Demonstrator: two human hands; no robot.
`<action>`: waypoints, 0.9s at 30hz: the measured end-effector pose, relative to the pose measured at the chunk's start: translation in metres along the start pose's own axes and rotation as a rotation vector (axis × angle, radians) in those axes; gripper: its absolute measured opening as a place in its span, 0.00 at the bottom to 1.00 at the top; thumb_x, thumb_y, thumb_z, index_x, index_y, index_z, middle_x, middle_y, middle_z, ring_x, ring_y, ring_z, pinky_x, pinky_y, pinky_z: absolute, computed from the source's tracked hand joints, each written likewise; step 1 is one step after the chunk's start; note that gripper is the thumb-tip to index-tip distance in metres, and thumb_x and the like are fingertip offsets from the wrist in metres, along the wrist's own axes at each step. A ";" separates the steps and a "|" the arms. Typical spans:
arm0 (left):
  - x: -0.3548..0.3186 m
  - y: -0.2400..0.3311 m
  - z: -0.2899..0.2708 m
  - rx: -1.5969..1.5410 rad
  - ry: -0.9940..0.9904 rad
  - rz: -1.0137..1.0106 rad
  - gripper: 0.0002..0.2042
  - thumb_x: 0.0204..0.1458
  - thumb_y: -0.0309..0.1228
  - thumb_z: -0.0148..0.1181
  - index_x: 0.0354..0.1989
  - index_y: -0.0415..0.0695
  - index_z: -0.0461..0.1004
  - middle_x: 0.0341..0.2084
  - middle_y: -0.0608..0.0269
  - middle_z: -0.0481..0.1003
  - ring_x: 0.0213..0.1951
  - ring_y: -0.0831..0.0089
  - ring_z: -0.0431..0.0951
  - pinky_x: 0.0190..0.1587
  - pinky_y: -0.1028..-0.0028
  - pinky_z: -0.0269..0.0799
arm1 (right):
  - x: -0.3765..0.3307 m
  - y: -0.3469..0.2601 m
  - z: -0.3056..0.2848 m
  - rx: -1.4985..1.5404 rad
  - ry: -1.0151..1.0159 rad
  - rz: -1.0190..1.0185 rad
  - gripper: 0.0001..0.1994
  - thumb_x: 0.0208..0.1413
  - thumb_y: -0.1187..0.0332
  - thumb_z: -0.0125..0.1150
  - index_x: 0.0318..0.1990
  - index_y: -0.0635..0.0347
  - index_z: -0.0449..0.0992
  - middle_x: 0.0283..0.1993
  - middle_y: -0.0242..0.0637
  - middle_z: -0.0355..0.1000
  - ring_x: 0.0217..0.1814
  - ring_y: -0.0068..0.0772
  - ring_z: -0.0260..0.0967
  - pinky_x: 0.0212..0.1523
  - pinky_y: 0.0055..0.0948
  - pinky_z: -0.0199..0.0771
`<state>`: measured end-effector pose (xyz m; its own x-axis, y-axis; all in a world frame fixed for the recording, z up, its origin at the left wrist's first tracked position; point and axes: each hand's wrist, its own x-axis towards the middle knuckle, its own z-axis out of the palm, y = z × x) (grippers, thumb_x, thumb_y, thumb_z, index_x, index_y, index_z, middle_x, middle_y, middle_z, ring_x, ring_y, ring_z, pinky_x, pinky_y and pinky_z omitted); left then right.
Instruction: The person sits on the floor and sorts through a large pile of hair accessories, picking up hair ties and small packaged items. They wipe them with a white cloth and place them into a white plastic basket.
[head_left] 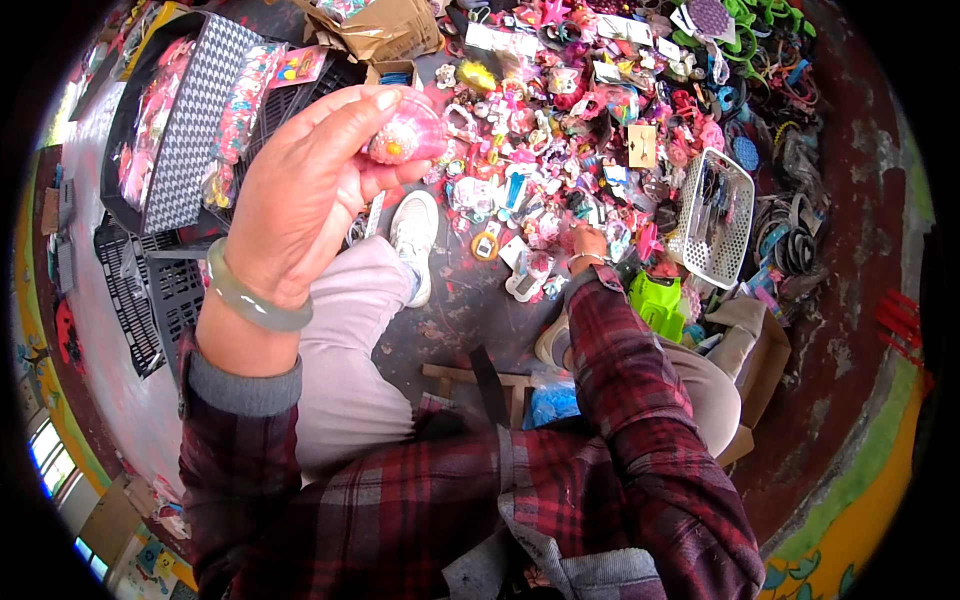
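Note:
My left hand (305, 190) is raised close to the camera and holds a small clear pink case (408, 133) with tiny coloured pieces inside, pinched between thumb and fingers. A pale green bangle sits on that wrist. My right hand (588, 243) reaches down to the floor into a big heap of small pink, blue and white hair accessories (560, 130). Its fingers are curled among the items; what they hold is too small to tell.
A white plastic basket (718, 215) lies right of the heap, a green item (655, 300) near my right knee. Black crates (140, 290) and a patterned box of packets (195, 120) stand at left. Cardboard boxes (755, 350) sit at right and top.

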<state>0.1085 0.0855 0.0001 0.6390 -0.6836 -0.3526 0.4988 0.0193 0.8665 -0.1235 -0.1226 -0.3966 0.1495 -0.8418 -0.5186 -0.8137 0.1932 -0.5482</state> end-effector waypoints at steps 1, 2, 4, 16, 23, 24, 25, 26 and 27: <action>-0.002 0.000 -0.001 -0.007 0.010 0.007 0.14 0.56 0.30 0.44 0.44 0.30 0.66 0.37 0.52 0.72 0.38 0.68 0.75 0.39 0.73 0.74 | 0.005 0.005 0.004 -0.268 -0.046 -0.197 0.14 0.45 0.58 0.52 0.27 0.60 0.76 0.29 0.45 0.73 0.33 0.44 0.71 0.34 0.36 0.69; -0.002 0.001 0.001 -0.013 -0.006 0.013 0.14 0.56 0.29 0.44 0.44 0.30 0.66 0.37 0.52 0.72 0.38 0.68 0.75 0.40 0.73 0.74 | 0.021 0.025 0.006 -0.536 -0.091 -0.374 0.13 0.46 0.60 0.52 0.26 0.60 0.76 0.28 0.45 0.73 0.33 0.44 0.72 0.34 0.37 0.68; -0.001 0.001 0.002 -0.015 -0.003 0.020 0.14 0.56 0.29 0.44 0.44 0.30 0.66 0.38 0.52 0.72 0.38 0.68 0.75 0.40 0.73 0.74 | 0.041 0.055 0.016 -0.839 -0.112 -0.599 0.11 0.47 0.62 0.52 0.25 0.60 0.75 0.25 0.43 0.72 0.29 0.41 0.69 0.30 0.36 0.66; -0.001 0.015 -0.012 -0.188 0.146 0.163 0.13 0.55 0.27 0.45 0.44 0.31 0.65 0.37 0.47 0.71 0.40 0.62 0.74 0.39 0.71 0.75 | 0.015 -0.015 0.002 0.258 -0.369 0.176 0.08 0.48 0.65 0.53 0.24 0.59 0.73 0.12 0.32 0.61 0.08 0.26 0.52 0.10 0.28 0.49; -0.006 0.033 -0.002 -0.385 0.102 0.152 0.12 0.55 0.28 0.46 0.44 0.32 0.63 0.39 0.47 0.70 0.41 0.60 0.73 0.40 0.69 0.74 | 0.022 -0.042 0.010 0.361 -0.563 0.056 0.07 0.52 0.68 0.51 0.33 0.59 0.75 0.16 0.31 0.65 0.11 0.21 0.56 0.10 0.23 0.51; -0.008 0.034 -0.002 -0.395 0.095 0.158 0.15 0.55 0.28 0.45 0.47 0.30 0.61 0.42 0.41 0.68 0.43 0.56 0.72 0.41 0.69 0.75 | 0.019 -0.052 0.010 0.312 -0.620 0.057 0.07 0.53 0.70 0.49 0.35 0.59 0.74 0.19 0.31 0.68 0.13 0.20 0.58 0.12 0.21 0.54; -0.010 0.035 -0.001 -0.393 0.117 0.165 0.15 0.55 0.28 0.44 0.47 0.30 0.61 0.42 0.41 0.68 0.43 0.56 0.72 0.42 0.69 0.75 | 0.014 -0.062 0.013 0.267 -0.621 0.036 0.07 0.52 0.70 0.50 0.36 0.59 0.74 0.21 0.31 0.69 0.13 0.19 0.58 0.12 0.20 0.55; -0.012 0.037 0.001 -0.392 0.129 0.170 0.15 0.56 0.29 0.44 0.47 0.30 0.61 0.42 0.41 0.68 0.44 0.56 0.72 0.42 0.69 0.74 | 0.015 -0.067 0.017 0.225 -0.613 0.014 0.07 0.52 0.71 0.50 0.36 0.59 0.74 0.22 0.32 0.69 0.14 0.19 0.59 0.13 0.20 0.57; -0.013 0.039 0.003 -0.392 0.140 0.175 0.15 0.56 0.29 0.44 0.47 0.30 0.61 0.42 0.41 0.68 0.44 0.56 0.72 0.42 0.69 0.74 | 0.016 -0.073 0.019 0.184 -0.604 -0.007 0.08 0.51 0.72 0.50 0.37 0.59 0.74 0.24 0.32 0.70 0.15 0.19 0.60 0.14 0.20 0.58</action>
<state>0.1179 0.0931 0.0390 0.7933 -0.5404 -0.2804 0.5428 0.4193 0.7277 -0.0504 -0.1405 -0.3774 0.4891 -0.4207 -0.7641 -0.7096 0.3175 -0.6290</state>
